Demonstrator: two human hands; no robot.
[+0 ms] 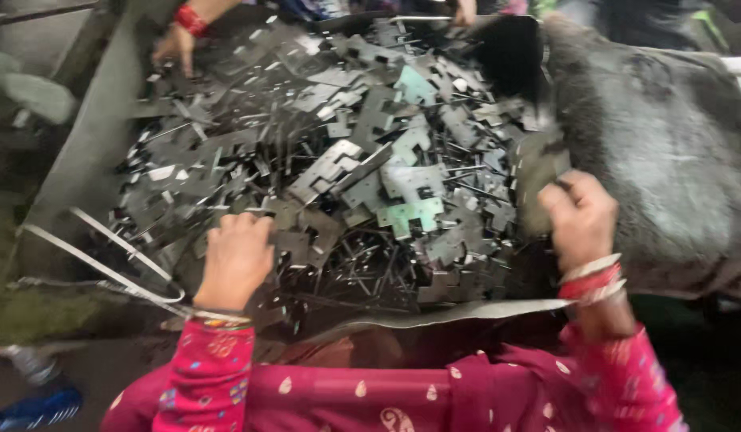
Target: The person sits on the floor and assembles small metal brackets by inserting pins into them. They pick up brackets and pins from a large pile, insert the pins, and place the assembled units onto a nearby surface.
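Head view: two hands point(236, 254), countless metal plates point(338, 168).

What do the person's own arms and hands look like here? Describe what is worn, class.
Both arms wear magenta sleeves with small pale teardrop prints and coloured trim. The left hand has a thin bangle at the cuff; the right hand has red and white bangles at the wrist. No gloves.
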